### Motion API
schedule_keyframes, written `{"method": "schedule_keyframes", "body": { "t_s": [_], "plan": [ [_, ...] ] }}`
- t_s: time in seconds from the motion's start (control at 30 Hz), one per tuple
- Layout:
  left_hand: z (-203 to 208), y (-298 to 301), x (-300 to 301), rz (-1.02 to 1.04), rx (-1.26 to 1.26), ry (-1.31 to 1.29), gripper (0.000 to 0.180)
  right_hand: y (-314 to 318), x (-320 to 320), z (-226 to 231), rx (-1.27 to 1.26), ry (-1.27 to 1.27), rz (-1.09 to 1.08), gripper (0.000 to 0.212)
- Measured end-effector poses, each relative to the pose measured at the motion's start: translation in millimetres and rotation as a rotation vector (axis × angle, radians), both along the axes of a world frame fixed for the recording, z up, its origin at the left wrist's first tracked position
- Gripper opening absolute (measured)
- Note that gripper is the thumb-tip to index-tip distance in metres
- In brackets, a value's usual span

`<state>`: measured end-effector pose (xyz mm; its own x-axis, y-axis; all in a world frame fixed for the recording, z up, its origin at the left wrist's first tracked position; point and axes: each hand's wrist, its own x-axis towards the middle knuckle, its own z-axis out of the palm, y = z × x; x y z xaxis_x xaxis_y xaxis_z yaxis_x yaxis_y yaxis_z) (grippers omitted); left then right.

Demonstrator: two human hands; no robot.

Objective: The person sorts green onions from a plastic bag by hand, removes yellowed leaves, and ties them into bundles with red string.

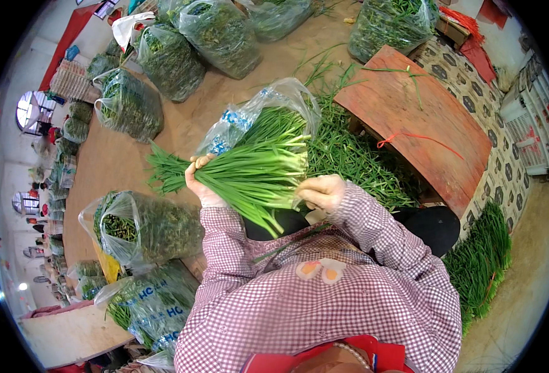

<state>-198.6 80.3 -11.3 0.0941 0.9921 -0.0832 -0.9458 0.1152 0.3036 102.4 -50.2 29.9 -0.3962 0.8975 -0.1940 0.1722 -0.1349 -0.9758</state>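
Note:
A thick bunch of long green chives lies across my lap, pale cut ends to the right, leafy tips to the left. My left hand is closed around the bunch near its middle. My right hand grips the lower stems close to the cut ends. Both arms wear red-and-white checked sleeves. Just behind the bunch an open clear plastic bag holds more chives.
A loose heap of chives lies on the floor beside a low red wooden table with a red string on it. Several filled clear bags stand around, one close at my left. More chives lie at right.

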Motion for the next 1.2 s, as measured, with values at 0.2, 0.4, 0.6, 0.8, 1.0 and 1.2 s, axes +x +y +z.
{"method": "schedule_keyframes", "body": {
  "t_s": [0.2,0.4,0.6,0.8,1.0,1.2],
  "plan": [
    [0.5,-1.3,-1.9,0.138,0.055,0.017,0.012,-14.6,66.3,-66.5,-0.120,-0.617,0.079,0.036],
    [5.0,-8.1,7.5,0.012,0.088,-0.088,0.014,14.1,16.7,-44.8,0.103,-0.247,-0.217,0.095],
    [10.0,-5.9,8.4,-0.049,0.149,-0.165,0.015,18.5,4.0,-81.3,-0.061,-0.157,-0.211,0.028],
    [14.9,-8.0,8.3,-0.049,0.210,-0.118,0.016,-4.4,39.7,-66.5,-0.306,0.037,-0.307,0.030],
    [26.5,-4.9,27.3,-0.115,0.243,-0.056,0.016,16.1,-2.2,28.6,0.024,-0.422,-0.056,0.038],
    [34.7,-4.3,35.6,-0.171,0.329,0.047,0.016,23.2,-10.3,-12.4,0.004,-0.821,0.020,0.038]
  ]
}}
